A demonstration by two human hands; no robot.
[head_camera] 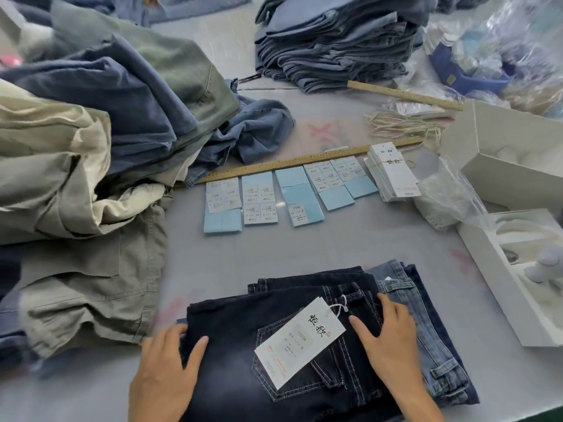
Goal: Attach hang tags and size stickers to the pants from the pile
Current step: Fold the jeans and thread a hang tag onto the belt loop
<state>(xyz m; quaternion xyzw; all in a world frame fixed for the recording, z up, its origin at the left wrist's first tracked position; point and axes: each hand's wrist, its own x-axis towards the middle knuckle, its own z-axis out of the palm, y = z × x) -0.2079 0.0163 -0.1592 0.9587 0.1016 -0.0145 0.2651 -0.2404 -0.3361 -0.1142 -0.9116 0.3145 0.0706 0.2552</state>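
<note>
Your left grip lies flat and relaxed on the near-left edge of the folded dark jeans, fingers straight, thumb spread onto the denim, holding nothing. These jeans sit at the near middle of the table, and a hang tag already lies on the back pocket, tied by its string to a belt loop; its long axis runs diagonally from near-left to far-right. A sticker shows on the tag face, so this pair looks tagged. Your right grip rests just beside the tag's far-right end, fingers straight and pressing the cloth, also holding nothing.

The untagged pile rises to your left, so the left grip is the nearer one for drawing the next pair. The sticker sheets lie in a row straight ahead below the ruler, and the stack of hang tags sits at the row's right end, nearer your right grip.
</note>
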